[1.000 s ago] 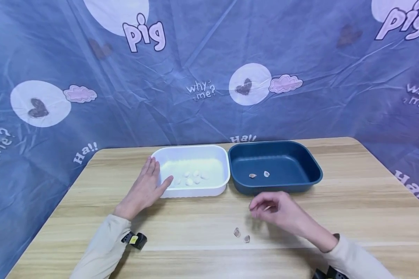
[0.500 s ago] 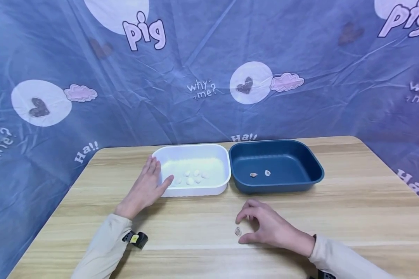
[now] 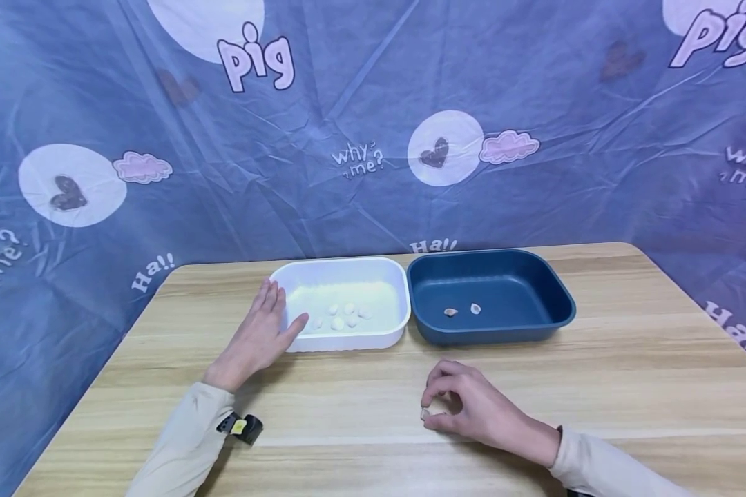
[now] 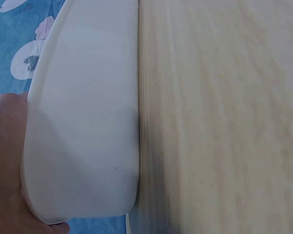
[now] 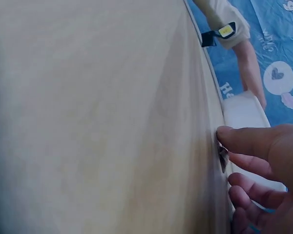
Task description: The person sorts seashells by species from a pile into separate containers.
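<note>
In the head view my left hand (image 3: 255,338) rests against the left end of a white tray (image 3: 348,342), fingers straight and thumb at its near rim. The left wrist view shows the tray's pale outer wall (image 4: 83,117) beside that hand. My right hand (image 3: 472,404) is low over the table in front of the blue tray, pinching a small shell (image 3: 425,413) between thumb and index finger. In the right wrist view the shell (image 5: 223,157) looks dark, between thumb and fingers. The table under the right palm is hidden.
Several small whitish shells (image 3: 338,323) lie in the white tray. A dark blue tray (image 3: 491,336) stands right beside it, with a brownish shell (image 3: 450,313) and a paler shell (image 3: 475,309) inside. The wooden table (image 3: 323,414) ends at a blue printed cloth (image 3: 348,207) behind.
My right hand has come down and left from near the blue tray to the table, and its thumb and index finger have closed on a shell. The left hand has stayed put.
</note>
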Demonstrator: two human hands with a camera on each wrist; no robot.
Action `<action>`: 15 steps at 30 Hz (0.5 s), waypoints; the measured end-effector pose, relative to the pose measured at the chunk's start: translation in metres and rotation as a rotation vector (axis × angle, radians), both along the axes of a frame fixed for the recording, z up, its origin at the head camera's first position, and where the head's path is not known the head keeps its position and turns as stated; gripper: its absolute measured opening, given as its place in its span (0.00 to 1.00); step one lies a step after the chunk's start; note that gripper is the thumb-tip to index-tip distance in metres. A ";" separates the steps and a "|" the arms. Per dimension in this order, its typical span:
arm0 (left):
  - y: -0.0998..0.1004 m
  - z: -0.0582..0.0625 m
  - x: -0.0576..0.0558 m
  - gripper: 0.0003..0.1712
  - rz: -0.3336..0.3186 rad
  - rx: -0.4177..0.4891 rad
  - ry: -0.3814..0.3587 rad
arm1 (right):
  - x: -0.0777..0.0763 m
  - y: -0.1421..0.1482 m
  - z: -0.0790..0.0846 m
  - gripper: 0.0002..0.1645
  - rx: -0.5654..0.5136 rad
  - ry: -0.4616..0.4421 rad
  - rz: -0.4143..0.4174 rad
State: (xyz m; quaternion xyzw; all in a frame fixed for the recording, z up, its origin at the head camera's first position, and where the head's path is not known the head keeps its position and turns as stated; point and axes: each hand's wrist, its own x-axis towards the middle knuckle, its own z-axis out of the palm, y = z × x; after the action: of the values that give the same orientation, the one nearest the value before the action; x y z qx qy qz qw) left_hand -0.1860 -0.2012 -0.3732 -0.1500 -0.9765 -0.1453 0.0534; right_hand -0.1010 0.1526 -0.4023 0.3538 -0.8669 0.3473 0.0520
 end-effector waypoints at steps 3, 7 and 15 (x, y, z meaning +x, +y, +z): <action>0.000 0.000 0.000 0.48 0.000 0.002 0.001 | 0.001 0.003 0.002 0.13 -0.003 0.039 0.003; 0.000 0.000 0.000 0.48 0.003 0.004 -0.003 | 0.003 0.007 0.010 0.12 0.030 0.069 -0.031; 0.000 0.000 0.000 0.48 0.007 0.007 -0.003 | 0.004 0.011 0.023 0.12 0.073 0.068 -0.048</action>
State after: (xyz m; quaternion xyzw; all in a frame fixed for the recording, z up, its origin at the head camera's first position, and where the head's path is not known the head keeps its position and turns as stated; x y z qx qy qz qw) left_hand -0.1865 -0.2013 -0.3731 -0.1462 -0.9766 -0.1485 0.0529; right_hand -0.0974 0.1633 -0.3794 0.3459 -0.8851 0.3017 0.0766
